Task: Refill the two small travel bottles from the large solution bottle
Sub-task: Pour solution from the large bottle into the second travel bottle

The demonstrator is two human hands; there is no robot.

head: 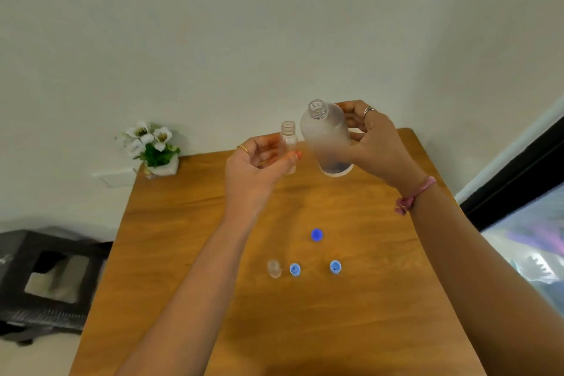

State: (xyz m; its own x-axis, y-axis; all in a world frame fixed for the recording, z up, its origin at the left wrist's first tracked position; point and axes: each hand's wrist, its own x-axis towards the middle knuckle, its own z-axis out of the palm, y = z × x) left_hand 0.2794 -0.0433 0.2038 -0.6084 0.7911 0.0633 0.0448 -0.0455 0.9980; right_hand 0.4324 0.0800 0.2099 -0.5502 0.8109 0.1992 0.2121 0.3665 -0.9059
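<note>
Potted white flowers (pixel 151 146) at the far left corner of the wooden desk (pixel 189 253). Left hand (pixel 259 166) raised above the desk, fingers pinching an uncapped small travel bottle (pixel 288 143), upright. Just right of it, large frosted solution bottle (pixel 326 137), uncapped, gripped by the right hand (pixel 375 143), tilted slightly left. Below on the desk: second small bottle (pixel 274 268), light blue cap (pixel 294 269), dark blue cap (pixel 317 234), another light blue cap (pixel 335 266).
</note>
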